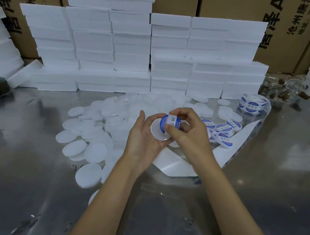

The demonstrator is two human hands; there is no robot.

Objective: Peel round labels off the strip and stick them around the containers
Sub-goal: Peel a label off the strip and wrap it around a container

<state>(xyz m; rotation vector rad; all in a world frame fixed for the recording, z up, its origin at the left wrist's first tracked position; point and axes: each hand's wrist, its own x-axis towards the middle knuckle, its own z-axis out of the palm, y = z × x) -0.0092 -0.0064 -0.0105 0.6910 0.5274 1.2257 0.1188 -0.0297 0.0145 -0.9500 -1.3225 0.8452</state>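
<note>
Left hand (144, 135) cradled the container (160, 131) from below, fingers curled round it. Right hand (186, 130) pinched the blue label (169, 120) onto its upper-right rim, so wrapping probably ran around the side.

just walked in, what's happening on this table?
A person is labelling small round containers by hand. The left hand cradles a white container while the right hand presses a blue label onto it. Already labelled containers lie just to the right, on the white backing strip. The label roll sits further back right. Plain white discs, still unlabelled, spread across the metal table to the left, in front of stacked foam boxes.
</note>
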